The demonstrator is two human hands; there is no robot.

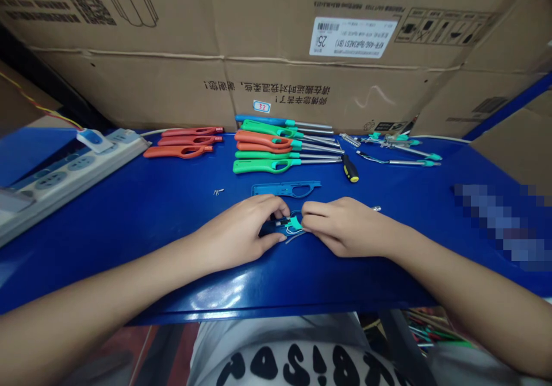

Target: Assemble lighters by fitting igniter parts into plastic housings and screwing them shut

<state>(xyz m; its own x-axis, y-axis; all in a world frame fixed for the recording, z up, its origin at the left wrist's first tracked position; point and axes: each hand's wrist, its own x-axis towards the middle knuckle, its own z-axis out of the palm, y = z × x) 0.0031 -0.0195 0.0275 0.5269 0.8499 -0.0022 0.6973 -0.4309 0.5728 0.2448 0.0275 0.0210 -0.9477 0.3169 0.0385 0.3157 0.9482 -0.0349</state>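
My left hand [244,228] curls its thumb and fingers around an opened blue lighter handle shell, mostly hidden under them. Inside this shell sit thin wires, a small dark part and a teal trigger piece [295,223]. My right hand [342,225] is closed at the teal piece's right end, its fingertips pinched there. A metal tube tip [377,208] shows behind the right wrist; most of the tube is hidden. Just beyond both hands lies the other blue shell half [287,189], with its finger loop to the right. Several tiny screws [218,191] rest further left.
Assembled green lighters [263,166] and orange ones [259,138] lie at the back, beside a black-yellow screwdriver [350,168]. Orange-red handle shells [179,152] are to the left, near a power strip [81,167]. Loose tube assemblies [409,162] lie right. A cardboard box [267,69] stands behind.
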